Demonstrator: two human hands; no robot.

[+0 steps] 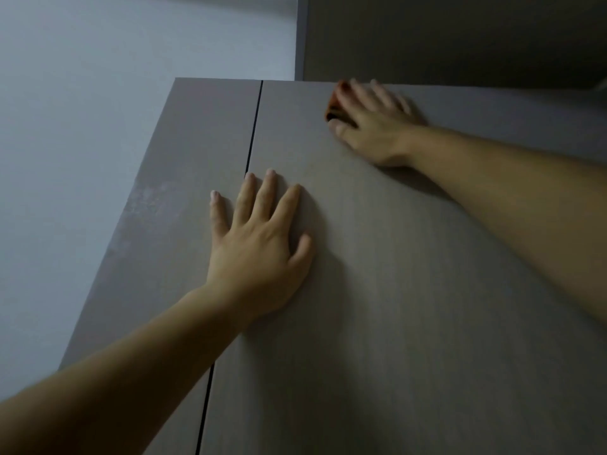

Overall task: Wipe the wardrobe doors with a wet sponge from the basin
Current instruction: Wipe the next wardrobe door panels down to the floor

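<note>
Head view: our right hand [374,126] presses sponge [333,105] near top edge of right wardrobe door [394,257], wiping; left hand [259,244] flat, empty, fingers spread, likely bracing door beside door gap [253,139].

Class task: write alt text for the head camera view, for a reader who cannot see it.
The right hand presses an orange-brown sponge against the top of a grey wardrobe door, while the left hand lies flat, fingers spread, lower on the same door. A dark gap divides it from the door on the left, which shows a pale smudge.
</note>
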